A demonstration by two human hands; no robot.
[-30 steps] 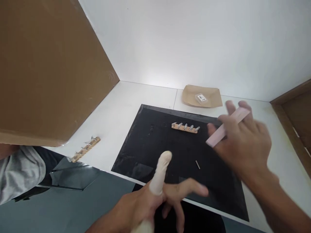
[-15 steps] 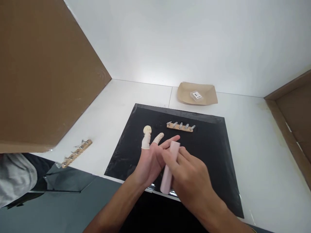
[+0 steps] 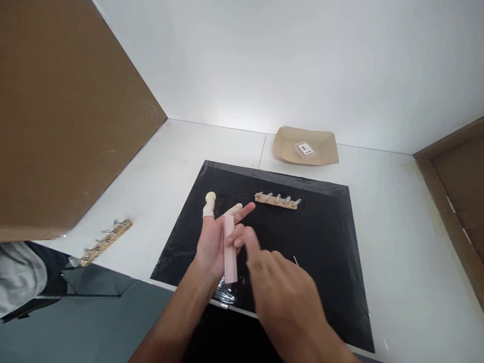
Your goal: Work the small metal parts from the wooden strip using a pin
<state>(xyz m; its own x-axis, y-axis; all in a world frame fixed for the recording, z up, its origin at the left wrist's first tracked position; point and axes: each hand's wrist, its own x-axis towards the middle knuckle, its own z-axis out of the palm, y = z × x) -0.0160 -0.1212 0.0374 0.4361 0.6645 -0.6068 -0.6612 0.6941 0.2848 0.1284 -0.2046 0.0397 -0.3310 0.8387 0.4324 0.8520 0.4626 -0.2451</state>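
Clearly, the left hand (image 3: 210, 246) clasps a slim pink bar (image 3: 230, 264), right hand's (image 3: 285, 290) grip unclear.

Brown paper tray (image 3: 324, 149) sits by white wall (image 3: 283, 65), small labelled box (image 3: 304, 149) inside; large brown board (image 3: 71, 111) at left; grey cloth (image 3: 18, 275) below it; brown frame (image 3: 438, 191) at right.

Left hand (image 3: 212, 246) faces upward beside right hand (image 3: 283, 290).
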